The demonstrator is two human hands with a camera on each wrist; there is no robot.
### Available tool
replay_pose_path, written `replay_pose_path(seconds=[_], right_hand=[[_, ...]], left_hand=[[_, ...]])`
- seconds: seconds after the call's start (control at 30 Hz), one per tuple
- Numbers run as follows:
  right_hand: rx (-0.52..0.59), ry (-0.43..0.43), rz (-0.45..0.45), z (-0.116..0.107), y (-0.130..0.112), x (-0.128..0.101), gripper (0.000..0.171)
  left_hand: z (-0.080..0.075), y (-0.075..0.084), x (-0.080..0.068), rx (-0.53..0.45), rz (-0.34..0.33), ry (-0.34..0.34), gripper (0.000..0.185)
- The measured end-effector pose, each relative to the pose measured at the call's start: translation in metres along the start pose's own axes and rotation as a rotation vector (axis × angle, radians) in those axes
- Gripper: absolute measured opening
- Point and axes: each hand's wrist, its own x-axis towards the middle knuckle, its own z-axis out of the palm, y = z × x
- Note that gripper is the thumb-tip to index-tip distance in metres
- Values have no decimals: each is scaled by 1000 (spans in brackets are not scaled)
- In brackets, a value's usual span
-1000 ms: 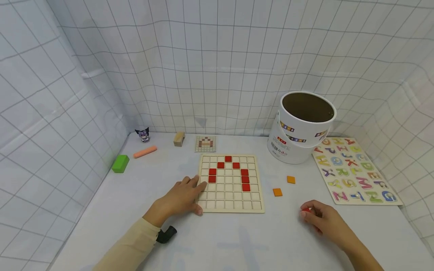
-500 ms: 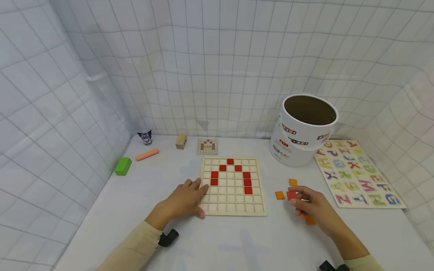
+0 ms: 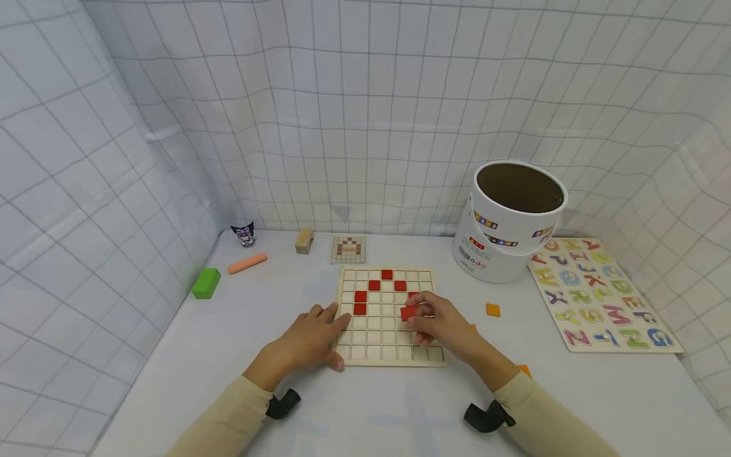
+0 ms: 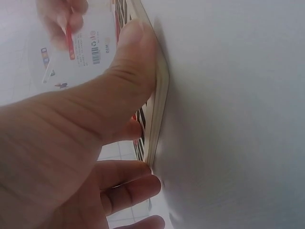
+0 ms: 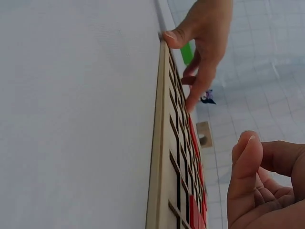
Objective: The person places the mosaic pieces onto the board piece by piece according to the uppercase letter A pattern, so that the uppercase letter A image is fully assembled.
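A pale wooden grid board (image 3: pixel 388 364) lies in the middle of the table, with several red square tiles set in its cells in a peaked pattern. My left hand (image 3: pixel 308 336) rests at its left side, index fingertip on the frame and thumb by the near corner; the left wrist view shows the thumb (image 4: pixel 136 52) along the board's edge. Over the board's right half, my right hand (image 3: pixel 440 324) pinches a red square tile (image 3: pixel 408 313) between thumb and index finger. That hand covers some red tiles of the right column. In the right wrist view the thumb hides the pinched tile.
Orange tiles lie right of the board, one orange tile (image 3: pixel 493 310) fully visible. Behind stand a white bucket (image 3: pixel 485 254), a small pattern card (image 3: pixel 348 258), a wooden block (image 3: pixel 304 241) and a figurine (image 3: pixel 245 235). A green block (image 3: pixel 206 283), an orange stick (image 3: pixel 247 263) and a letter board (image 3: pixel 577 279) flank these.
My right hand has lifted the red tile from the table at the right and carried it left over the board. My left hand has stayed at the board's left edge.
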Motion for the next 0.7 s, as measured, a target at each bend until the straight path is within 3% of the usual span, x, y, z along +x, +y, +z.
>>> replay_pose_path(seconds=[0.17,0.33,0.53,0.7], right_hand=[[-33,-18,22,37,-4,32,34],[-232,-9,27,63,-4,51,25],[-428,40,6,79,-6,58,19],[-443,85,-8,84,-5,57,22]], left_hand=[[1,-1,1,-2,-11,-11,93],[2,-1,2,-4,-8,-15,94],[4,-2,3,-2,-7,-12,94],[4,-3,4,5,-16,-13,95]])
